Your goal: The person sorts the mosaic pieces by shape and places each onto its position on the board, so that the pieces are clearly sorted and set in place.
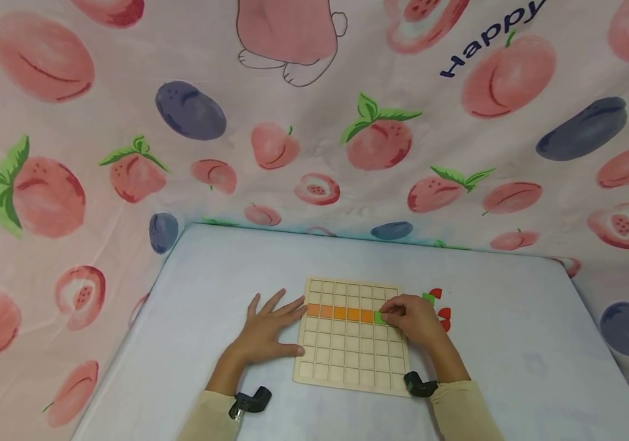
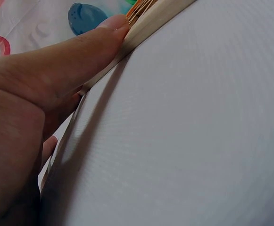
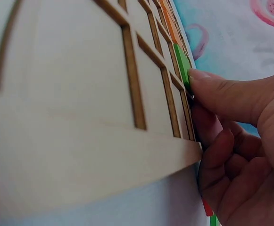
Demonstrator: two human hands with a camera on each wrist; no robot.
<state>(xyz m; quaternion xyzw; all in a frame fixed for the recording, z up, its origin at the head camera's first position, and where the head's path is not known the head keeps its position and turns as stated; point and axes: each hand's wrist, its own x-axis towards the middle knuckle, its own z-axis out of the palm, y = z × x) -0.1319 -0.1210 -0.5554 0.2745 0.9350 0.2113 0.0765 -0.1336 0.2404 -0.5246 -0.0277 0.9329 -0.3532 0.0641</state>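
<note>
A square wooden grid board lies on the table, its third row from the back partly filled with orange tiles. Just right of these tiles, my right hand pinches a green tile between thumb and fingers at the row. The right wrist view shows the thumb against the edge of the green tile, its underside hidden. My left hand is spread flat beside the board, thumb and fingertips touching its left edge. In the left wrist view the thumb presses on the board's side.
Several red pieces and another green piece lie right of the board, partly behind my right hand. A white cloth covers the table. Fruit-patterned fabric hangs behind and at the sides.
</note>
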